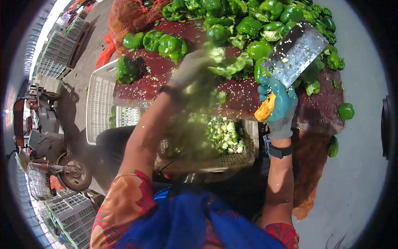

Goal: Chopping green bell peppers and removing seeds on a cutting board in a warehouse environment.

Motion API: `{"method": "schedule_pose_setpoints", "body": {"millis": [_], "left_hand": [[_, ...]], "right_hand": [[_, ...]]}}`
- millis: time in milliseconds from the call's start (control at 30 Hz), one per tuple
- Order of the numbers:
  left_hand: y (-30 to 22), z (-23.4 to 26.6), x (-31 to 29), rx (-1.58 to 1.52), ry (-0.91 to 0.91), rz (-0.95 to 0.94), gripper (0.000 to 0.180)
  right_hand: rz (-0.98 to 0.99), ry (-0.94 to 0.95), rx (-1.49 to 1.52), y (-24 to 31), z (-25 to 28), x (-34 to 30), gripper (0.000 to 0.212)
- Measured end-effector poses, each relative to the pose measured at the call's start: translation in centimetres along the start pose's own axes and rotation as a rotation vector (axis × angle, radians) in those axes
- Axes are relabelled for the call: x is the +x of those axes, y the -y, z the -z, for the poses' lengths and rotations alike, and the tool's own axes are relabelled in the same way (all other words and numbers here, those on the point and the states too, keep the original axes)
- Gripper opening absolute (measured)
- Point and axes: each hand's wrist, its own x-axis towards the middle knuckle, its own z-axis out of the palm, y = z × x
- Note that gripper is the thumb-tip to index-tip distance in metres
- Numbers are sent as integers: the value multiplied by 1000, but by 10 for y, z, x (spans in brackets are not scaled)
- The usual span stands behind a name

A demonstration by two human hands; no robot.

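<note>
My right hand [278,101], in a teal-coated glove, grips a cleaver by its yellow handle [265,107]. The broad blade [296,53] is raised over the peppers, flecked with pale seeds. My left hand [192,68], in a light glove, reaches over the table beside cut green pepper pieces [232,66]; a blur hides its fingers, so I cannot see what they hold. A heap of green bell peppers [248,27] covers the table's far side. A few whole green peppers [172,46] sit beyond my left hand. Seeds are strewn over the dark red tabletop [143,85].
Below the table's near edge, a crate [207,166] holds pale green pepper cores [226,135]. A white plastic basket [94,99] stands to the left, near an orange mesh sack [130,18]. One green pepper [345,111] lies beyond the right edge. Stacked crates [56,54] and a parked three-wheeler [49,141] stand farther left.
</note>
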Motion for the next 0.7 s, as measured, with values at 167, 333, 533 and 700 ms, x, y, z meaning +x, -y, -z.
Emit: {"method": "schedule_pose_setpoints", "body": {"millis": [167,333,533,700], "left_hand": [[6,47,-11,239,-247,30,26],[-24,-2,-14,1409,-729,-379,29],[-10,-93,38,1308,-53,-569,32],[15,-110,73,1352,-46,-454,32]], "right_hand": [[20,-41,-4,-1,0,2,28],[10,-98,-37,0,2,5,29],[19,-87,-13,4,0,1,28],[-1,-78,-7,7,2,2,28]]}}
